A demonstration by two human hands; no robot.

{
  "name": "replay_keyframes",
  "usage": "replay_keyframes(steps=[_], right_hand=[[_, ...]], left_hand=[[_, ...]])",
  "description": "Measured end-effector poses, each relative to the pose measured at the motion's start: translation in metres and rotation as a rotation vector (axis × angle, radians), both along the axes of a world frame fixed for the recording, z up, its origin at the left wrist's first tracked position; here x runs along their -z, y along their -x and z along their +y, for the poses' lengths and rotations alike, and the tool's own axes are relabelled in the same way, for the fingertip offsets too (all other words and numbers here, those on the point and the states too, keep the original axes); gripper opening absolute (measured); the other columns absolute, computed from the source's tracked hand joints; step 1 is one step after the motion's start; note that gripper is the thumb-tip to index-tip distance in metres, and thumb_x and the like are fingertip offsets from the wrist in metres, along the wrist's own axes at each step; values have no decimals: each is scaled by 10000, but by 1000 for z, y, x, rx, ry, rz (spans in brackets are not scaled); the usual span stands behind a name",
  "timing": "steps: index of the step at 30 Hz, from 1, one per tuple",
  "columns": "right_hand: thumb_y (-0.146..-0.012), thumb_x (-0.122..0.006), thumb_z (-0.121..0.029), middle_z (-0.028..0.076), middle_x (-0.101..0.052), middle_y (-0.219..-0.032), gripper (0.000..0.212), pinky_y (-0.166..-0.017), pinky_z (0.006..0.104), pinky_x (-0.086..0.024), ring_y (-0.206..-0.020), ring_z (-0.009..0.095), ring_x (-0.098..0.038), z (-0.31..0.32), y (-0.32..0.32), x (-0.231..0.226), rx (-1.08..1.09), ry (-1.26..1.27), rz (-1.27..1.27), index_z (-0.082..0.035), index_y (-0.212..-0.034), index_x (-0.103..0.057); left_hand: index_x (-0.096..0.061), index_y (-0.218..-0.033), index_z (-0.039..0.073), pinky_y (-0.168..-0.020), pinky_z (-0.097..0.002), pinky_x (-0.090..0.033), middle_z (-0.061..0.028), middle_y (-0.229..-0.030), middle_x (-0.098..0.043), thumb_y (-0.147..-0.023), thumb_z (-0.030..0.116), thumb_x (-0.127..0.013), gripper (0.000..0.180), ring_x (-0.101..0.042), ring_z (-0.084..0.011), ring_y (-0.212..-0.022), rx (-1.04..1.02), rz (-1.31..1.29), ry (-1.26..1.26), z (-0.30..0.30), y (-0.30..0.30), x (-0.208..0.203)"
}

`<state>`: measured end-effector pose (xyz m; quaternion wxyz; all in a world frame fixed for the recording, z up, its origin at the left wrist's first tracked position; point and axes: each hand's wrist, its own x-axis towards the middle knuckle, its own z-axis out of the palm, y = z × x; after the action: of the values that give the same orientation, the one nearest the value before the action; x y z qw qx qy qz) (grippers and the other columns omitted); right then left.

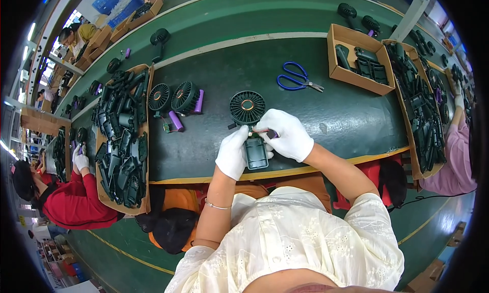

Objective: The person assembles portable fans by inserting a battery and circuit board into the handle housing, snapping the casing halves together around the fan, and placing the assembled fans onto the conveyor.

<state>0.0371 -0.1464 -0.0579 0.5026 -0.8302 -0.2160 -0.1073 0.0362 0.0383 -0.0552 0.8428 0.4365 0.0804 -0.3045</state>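
Observation:
Both my hands wear white gloves and meet over a dark green handheld fan at the middle of the workbench. Its round fan head (247,108) points away from me, and the hollow handle shell (256,155) lies toward me. My left hand (233,151) is closed on the left side of the handle, near the neck. With fingers pinched, my right hand (288,136) is at the neck; a dark purple end, perhaps of a battery cell, shows by its fingers. Small parts between the fingertips are too small to make out.
Left of the fan lie two fan heads (185,96), purple battery cells (176,121) and a small circuit board (166,126). Blue-handled scissors (292,83) lie beyond my right hand. Cardboard boxes of handle shells (145,163) (360,81) flank the bench. A co-worker in red (76,201) sits left.

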Motion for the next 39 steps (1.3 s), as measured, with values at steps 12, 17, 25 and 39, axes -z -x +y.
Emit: replay_keyframes(steps=[12,17,25,39], right_hand=[[-682,-693,-11,49,-602,-875,285,-693,393,-519,-827,270,-618,1,6,-1,-43,359,-335,-133,-939,-677],[-723,-699,-74,64,-601,-895,227,-760,385,-533,-884,280,-618,1,6,-4,-55,387,-234,-113,-946,-674],[-826,-680,-75,141,-660,-1019,321,-780,411,-538,-929,342,-655,-8,1,-13,42,175,-75,-55,-1146,-667],[-838,-706,-130,77,-662,-851,152,-620,395,-540,-724,285,-669,-10,5,-10,19,214,-189,-162,-981,-666]], left_hand=[[-536,-1271,-26,-949,-392,-520,-135,-1171,-629,-1061,211,-453,327,-630,-226,-1033,-109,8,98,-4,-2,10],[-630,-1146,-21,-927,-345,-492,-93,-1107,-651,-1049,190,-493,270,-617,-188,-1020,20,-134,-40,6,-1,9],[-557,-1223,-67,-1019,-351,-472,-152,-1217,-627,-1039,148,-523,285,-602,-219,-1130,-396,-154,119,-15,-1,12],[-629,-1053,-8,-610,-268,-461,-52,-908,-595,-1018,255,-570,272,-590,-132,-745,-370,-171,-331,-1,-6,12]])
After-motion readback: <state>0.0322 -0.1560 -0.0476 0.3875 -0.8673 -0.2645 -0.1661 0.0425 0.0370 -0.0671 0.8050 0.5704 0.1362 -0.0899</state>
